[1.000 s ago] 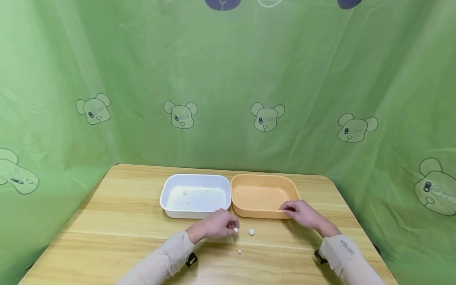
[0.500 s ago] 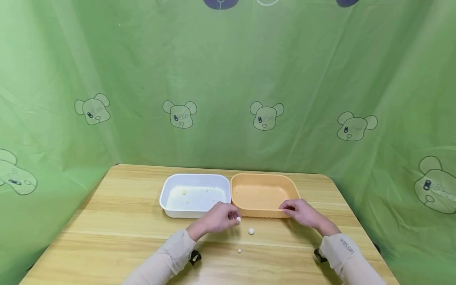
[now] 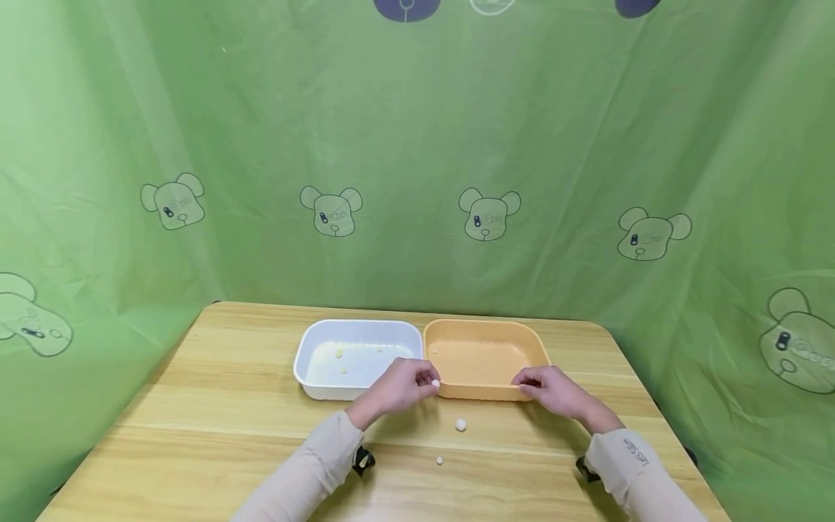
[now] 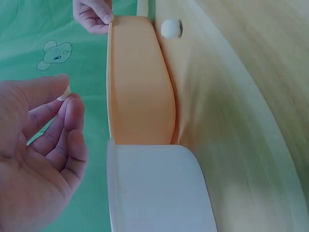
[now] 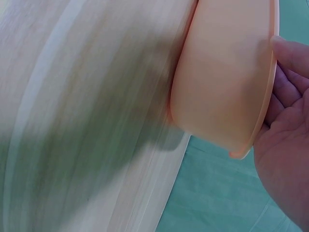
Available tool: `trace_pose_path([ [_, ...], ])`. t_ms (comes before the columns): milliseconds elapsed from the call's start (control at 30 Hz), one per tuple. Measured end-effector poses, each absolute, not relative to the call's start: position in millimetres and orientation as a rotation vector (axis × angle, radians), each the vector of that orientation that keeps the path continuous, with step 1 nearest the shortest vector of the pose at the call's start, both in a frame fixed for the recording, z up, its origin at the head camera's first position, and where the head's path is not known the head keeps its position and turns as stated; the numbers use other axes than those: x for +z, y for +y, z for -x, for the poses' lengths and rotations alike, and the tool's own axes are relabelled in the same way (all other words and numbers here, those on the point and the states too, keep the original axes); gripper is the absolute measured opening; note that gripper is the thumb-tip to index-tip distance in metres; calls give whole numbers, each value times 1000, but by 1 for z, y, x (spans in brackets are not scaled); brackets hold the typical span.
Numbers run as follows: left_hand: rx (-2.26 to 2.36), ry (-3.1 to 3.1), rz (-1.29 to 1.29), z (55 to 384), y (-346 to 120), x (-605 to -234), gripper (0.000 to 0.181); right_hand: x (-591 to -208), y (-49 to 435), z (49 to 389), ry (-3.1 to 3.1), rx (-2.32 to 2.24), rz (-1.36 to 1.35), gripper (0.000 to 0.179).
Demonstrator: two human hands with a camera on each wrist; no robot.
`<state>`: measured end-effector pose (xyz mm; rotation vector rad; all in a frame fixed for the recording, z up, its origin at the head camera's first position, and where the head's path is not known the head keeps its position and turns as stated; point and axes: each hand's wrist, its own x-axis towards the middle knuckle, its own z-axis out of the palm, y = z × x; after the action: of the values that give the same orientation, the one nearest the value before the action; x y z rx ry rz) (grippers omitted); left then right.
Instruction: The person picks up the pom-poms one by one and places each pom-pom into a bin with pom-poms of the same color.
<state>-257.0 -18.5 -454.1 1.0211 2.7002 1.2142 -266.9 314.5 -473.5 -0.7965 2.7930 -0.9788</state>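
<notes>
Between thumb and fingertips my left hand pinches a small white ball, held up near the front rims where the two tubs meet. The left wrist view shows this ball partly covered by the fingertips. My right hand grips the front right rim of the orange tub, thumb outside and fingers over the edge. A larger white ball lies on the table in front of the orange tub, and a tiny white ball lies nearer to me.
Beside the orange tub, on its left, stands a white tub with several small yellow pieces inside. One tiny pale ball sits in the orange tub. Both stand on a wooden table, with a green curtain behind.
My left hand has lifted the small white ball from low over the table and moved it away from me, up to the tubs' front rims. The right hand stays on the orange rim.
</notes>
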Motion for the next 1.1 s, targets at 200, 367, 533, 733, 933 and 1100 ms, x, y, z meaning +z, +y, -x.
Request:
trace_pose_path([
  [200,1234,2708,-985,262,-20,-455,5,-475,315,268,2786,-987,802,10],
  [367,1244,2703,-923,267,-22,-456,5,-476,315,269,2774,-999,800,10],
  [533,1262,2715,-888,271,-22,-455,5,-476,315,270,2772,-1006,791,10],
  [733,1270,2722,-849,274,-21,-451,5,-477,317,270,2767,-1005,786,10],
  [933,1292,2715,-845,276,-21,-450,4,-477,318,270,2773,-1010,790,10],
  [1100,1304,2715,-851,278,-21,-451,7,-478,318,270,2771,-1019,800,11],
])
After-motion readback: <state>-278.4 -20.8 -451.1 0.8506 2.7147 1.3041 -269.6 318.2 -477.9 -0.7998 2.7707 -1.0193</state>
